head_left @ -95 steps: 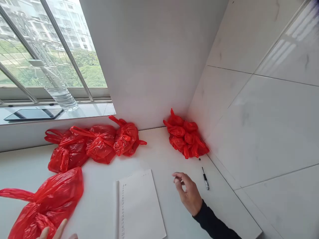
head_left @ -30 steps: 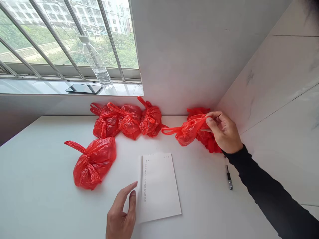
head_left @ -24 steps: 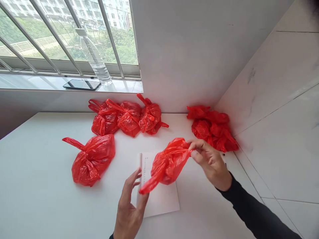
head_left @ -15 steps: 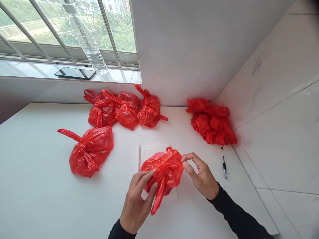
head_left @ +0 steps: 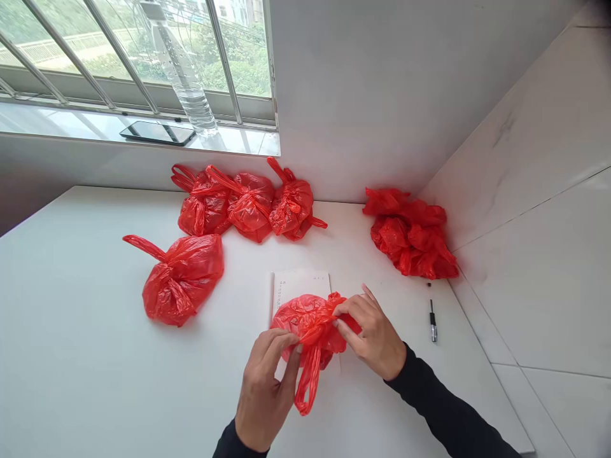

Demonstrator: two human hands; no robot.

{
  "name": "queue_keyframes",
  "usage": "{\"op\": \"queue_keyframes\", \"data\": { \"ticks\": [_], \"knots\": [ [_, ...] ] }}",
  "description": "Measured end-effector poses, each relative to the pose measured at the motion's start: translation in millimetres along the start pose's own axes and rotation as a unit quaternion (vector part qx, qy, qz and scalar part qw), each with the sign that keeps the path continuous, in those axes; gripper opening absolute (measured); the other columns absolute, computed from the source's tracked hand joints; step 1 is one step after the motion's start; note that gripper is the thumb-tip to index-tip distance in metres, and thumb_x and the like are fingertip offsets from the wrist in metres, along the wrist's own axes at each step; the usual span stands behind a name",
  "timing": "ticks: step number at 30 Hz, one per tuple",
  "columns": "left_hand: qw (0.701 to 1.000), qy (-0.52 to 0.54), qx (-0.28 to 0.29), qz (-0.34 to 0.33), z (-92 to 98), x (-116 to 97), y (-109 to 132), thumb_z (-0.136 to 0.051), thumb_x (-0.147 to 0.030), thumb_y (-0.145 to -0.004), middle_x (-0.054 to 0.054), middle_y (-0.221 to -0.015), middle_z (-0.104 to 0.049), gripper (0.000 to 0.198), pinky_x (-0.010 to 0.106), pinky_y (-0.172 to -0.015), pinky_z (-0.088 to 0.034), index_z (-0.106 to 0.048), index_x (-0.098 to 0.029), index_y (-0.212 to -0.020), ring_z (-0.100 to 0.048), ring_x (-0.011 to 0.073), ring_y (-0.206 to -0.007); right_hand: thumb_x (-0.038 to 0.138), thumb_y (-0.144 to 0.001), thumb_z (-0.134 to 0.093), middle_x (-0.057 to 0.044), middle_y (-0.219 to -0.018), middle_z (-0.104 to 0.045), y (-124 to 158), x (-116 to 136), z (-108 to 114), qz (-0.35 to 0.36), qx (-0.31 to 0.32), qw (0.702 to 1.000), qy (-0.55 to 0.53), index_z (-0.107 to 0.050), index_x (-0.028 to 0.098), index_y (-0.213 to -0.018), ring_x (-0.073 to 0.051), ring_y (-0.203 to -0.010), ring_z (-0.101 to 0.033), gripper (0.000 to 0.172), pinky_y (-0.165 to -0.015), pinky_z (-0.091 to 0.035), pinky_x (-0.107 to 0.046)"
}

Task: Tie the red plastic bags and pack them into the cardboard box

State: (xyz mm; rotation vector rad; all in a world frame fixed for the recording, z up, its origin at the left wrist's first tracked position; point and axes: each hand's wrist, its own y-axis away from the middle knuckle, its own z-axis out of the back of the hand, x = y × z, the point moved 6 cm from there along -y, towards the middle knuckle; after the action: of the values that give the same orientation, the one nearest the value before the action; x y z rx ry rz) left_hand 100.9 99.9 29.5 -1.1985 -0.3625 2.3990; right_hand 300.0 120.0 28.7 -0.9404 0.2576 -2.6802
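Observation:
A knotted red plastic bag (head_left: 305, 318) lies on an open notebook (head_left: 300, 284) at the front middle of the white table. My left hand (head_left: 270, 381) pinches the bag near its knot from the left, thumb and fingertips closed on the film. From the right, my right hand (head_left: 370, 331) grips a gathered part of the same bag between thumb and fingers. One handle loop hangs toward me between the hands. What the bag contains cannot be made out.
Another tied red bag (head_left: 184, 280) sits on the left, and three more (head_left: 251, 207) stand along the wall. Crumpled red bags (head_left: 410, 235) fill the right corner. A pen (head_left: 433, 321) lies at right. On the sill are a phone (head_left: 157, 132) and a water bottle (head_left: 191, 95).
My right hand has moved left onto the bag and closed on its gathered film. My left fingers have pinched in near the knot. More of the notebook shows behind the bag.

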Motion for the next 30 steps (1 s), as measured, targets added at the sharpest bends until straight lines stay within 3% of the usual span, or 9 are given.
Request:
{"op": "queue_keyframes", "data": {
  "ticks": [3,7,9,13,17,20,23,25,30],
  "knots": [
    [1.000,0.001,-0.015,0.020,5.2,-3.6,1.4,-0.053,-0.008,-0.095,0.005,-0.103,-0.060,0.021,0.028,-0.084,-0.052,-0.056,-0.022,-0.110,-0.057,0.0153,-0.100,0.013,-0.091,-0.054,0.000,-0.097,-0.064,3.1,-4.7,8.0,-0.023,-0.020,0.999,-0.012,-0.055,0.026,-0.098,-0.019,-0.096,-0.062,0.014,-0.119,-0.025,-0.058],
    [0.999,-0.014,0.029,0.018,-8.6,-7.0,-2.3,-0.063,-0.018,-0.090,0.009,-0.119,-0.058,0.040,0.036,-0.093,-0.052,-0.054,-0.023,-0.129,-0.056,0.0213,-0.112,0.014,-0.089,-0.059,-0.003,-0.110,-0.062,5.8,3.4,0.1,-0.004,0.020,0.999,-0.024,-0.053,0.026,-0.112,-0.022,-0.111,-0.058,0.027,-0.119,-0.024,-0.059],
    [0.999,-0.019,0.043,0.009,-16.1,-7.7,-5.2,-0.065,-0.019,-0.089,0.007,-0.112,-0.061,0.033,0.038,-0.089,-0.052,-0.059,-0.024,-0.121,-0.057,0.0218,-0.104,0.015,-0.089,-0.060,-0.003,-0.110,-0.061,7.0,7.5,-6.5,0.010,0.040,0.999,-0.018,-0.053,0.028,-0.119,-0.022,-0.109,-0.059,0.033,-0.119,-0.024,-0.061],
    [1.000,-0.011,0.028,0.009,-13.2,-4.6,-8.8,-0.059,-0.013,-0.092,0.000,-0.084,-0.063,0.011,0.036,-0.079,-0.049,-0.060,-0.025,-0.091,-0.056,0.0175,-0.081,0.014,-0.093,-0.054,0.001,-0.093,-0.060,7.9,2.4,-5.1,0.013,0.015,1.000,-0.015,-0.057,0.027,-0.101,-0.018,-0.089,-0.060,0.015,-0.116,-0.029,-0.059],
    [0.997,0.003,-0.037,0.069,9.5,5.0,-7.0,-0.057,-0.016,-0.095,0.001,-0.088,-0.062,0.009,0.031,-0.076,-0.051,-0.057,-0.024,-0.098,-0.060,0.0160,-0.082,0.018,-0.094,-0.052,-0.006,-0.101,-0.063,9.1,-13.8,13.2,-0.069,-0.059,0.996,-0.025,-0.054,0.024,-0.096,-0.025,-0.097,-0.058,0.007,-0.095,-0.049,-0.053],
    [0.993,0.014,-0.053,0.102,15.6,7.7,-4.3,-0.055,-0.019,-0.097,0.002,-0.093,-0.061,0.008,0.029,-0.076,-0.053,-0.056,-0.023,-0.103,-0.062,0.0157,-0.085,0.018,-0.091,-0.054,-0.010,-0.122,-0.061,8.7,-6.2,13.9,-0.062,-0.047,0.996,-0.044,-0.052,0.024,-0.118,-0.028,-0.117,-0.053,0.028,-0.103,-0.045,-0.055],
    [0.996,0.021,-0.021,0.087,6.8,4.0,-3.5,-0.059,-0.024,-0.095,0.005,-0.106,-0.061,0.024,0.032,-0.081,-0.055,-0.057,-0.025,-0.118,-0.062,0.0188,-0.097,0.015,-0.087,-0.058,-0.006,-0.122,-0.062,6.9,11.2,0.1,-0.007,0.016,0.999,-0.050,-0.044,0.027,-0.138,-0.025,-0.115,-0.056,0.055,-0.119,-0.024,-0.061],
    [0.997,0.008,0.000,0.071,0.9,2.5,-2.9,-0.064,-0.026,-0.091,0.006,-0.108,-0.062,0.029,0.035,-0.085,-0.054,-0.060,-0.027,-0.120,-0.061,0.0207,-0.100,0.012,-0.085,-0.058,-0.001,-0.108,-0.065,6.0,16.0,-7.5,0.002,0.038,0.998,-0.048,-0.053,0.028,-0.127,-0.021,-0.102,-0.061,0.046,-0.121,-0.019,-0.060],
    [0.996,0.010,-0.028,0.083,9.1,7.9,-1.4,-0.060,-0.022,-0.093,0.001,-0.092,-0.063,0.006,0.028,-0.075,-0.052,-0.063,-0.027,-0.096,-0.060,0.0174,-0.089,0.011,-0.084,-0.055,0.001,-0.088,-0.063,7.0,7.1,1.2,-0.055,-0.001,0.995,-0.083,-0.058,0.024,-0.096,-0.018,-0.085,-0.060,0.018,-0.115,-0.032,-0.055]
  ]
}}
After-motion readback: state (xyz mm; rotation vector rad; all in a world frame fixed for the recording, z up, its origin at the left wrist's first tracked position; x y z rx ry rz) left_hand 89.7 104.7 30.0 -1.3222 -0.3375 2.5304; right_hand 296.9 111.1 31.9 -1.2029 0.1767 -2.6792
